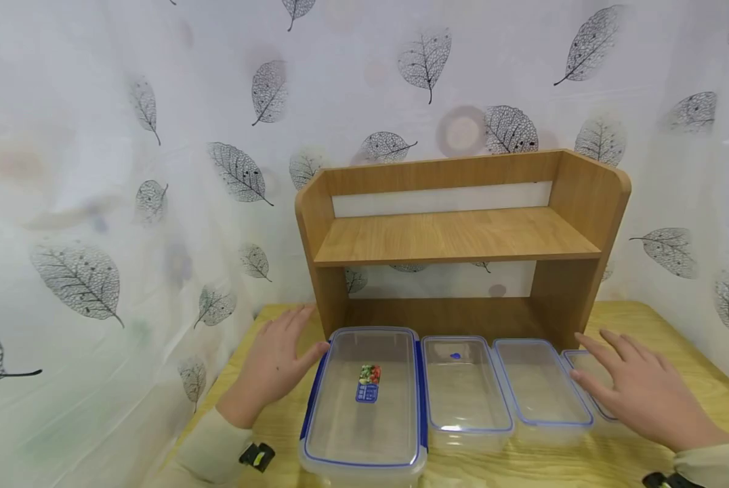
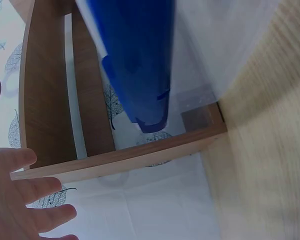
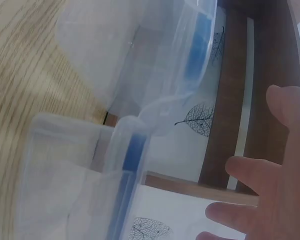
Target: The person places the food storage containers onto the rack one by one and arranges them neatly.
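Four clear lidded food containers stand in a row. The largest container, with dark blue side clips and a small label, is at the left. Two narrower containers, the second and the third, follow it. The smallest container is at the right end, partly hidden by my right hand. That hand hovers with fingers spread and holds nothing. My left hand is spread too, its thumb by the largest container's left edge. A blue clip looms close in the left wrist view.
A two-tier wooden shelf stands behind the containers on the wood-grain table. Its upper board carries nothing. A pale sheet printed with dark leaves hangs behind and to the left.
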Tool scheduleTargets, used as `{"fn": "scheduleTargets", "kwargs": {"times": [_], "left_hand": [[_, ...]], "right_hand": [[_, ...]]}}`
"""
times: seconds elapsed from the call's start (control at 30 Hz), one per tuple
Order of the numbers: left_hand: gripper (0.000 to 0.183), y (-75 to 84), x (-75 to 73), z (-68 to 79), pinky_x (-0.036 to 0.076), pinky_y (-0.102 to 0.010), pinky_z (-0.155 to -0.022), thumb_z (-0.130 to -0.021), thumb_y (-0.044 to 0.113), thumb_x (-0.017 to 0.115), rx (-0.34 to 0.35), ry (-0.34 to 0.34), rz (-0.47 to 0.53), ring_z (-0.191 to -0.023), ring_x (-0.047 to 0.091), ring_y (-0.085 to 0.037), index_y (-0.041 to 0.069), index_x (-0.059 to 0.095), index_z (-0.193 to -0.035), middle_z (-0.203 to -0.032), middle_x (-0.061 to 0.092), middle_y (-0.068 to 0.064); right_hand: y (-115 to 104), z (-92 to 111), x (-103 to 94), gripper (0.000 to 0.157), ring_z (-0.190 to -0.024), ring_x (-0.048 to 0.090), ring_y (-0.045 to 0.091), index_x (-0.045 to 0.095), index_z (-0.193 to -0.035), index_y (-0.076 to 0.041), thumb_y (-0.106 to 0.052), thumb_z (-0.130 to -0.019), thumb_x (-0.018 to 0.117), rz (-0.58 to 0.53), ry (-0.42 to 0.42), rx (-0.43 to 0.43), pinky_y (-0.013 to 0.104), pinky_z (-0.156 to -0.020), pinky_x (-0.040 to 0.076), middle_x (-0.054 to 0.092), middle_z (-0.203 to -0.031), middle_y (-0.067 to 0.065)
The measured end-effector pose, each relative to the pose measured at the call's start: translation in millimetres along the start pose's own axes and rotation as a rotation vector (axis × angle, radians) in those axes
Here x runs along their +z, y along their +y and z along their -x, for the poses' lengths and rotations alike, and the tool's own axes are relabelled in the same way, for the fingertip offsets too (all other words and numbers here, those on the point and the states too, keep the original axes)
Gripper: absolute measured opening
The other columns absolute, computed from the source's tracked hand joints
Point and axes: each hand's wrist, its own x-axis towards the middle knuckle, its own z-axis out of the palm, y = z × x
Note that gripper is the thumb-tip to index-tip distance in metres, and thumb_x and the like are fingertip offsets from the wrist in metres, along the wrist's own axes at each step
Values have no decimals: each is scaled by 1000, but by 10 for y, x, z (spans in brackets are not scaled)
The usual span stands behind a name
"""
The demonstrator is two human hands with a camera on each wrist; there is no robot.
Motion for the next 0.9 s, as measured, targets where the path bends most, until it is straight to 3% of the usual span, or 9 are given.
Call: {"fn": "scheduleTargets", "kwargs": {"times": [0.2,0.5,0.9], "left_hand": [[78,-24,-36,-55,34,-57,-114,-99,55,57,-3,38,55,-140,41,-41,4,37,-155,-155,42,-20],[85,-43,-79,-125,33,-57,-115,-99,60,53,-98,37,171,-141,39,-41,4,29,-158,-158,38,-19],[87,-66,-170,-274,26,-58,-118,-100,61,50,-171,30,330,-147,28,-39,7,20,-161,-163,27,-18]], "right_hand": [[74,11,20,67,-122,37,64,45,-150,-7,-53,-101,54,-51,-8,22,74,-95,29,36,-146,37],[182,3,5,68,-118,42,64,44,-149,-1,-50,-102,54,-92,-31,37,76,-89,37,40,-141,41],[293,4,34,71,-119,40,65,38,-152,3,-50,-104,49,-171,-99,79,79,-86,36,39,-139,44]]}}
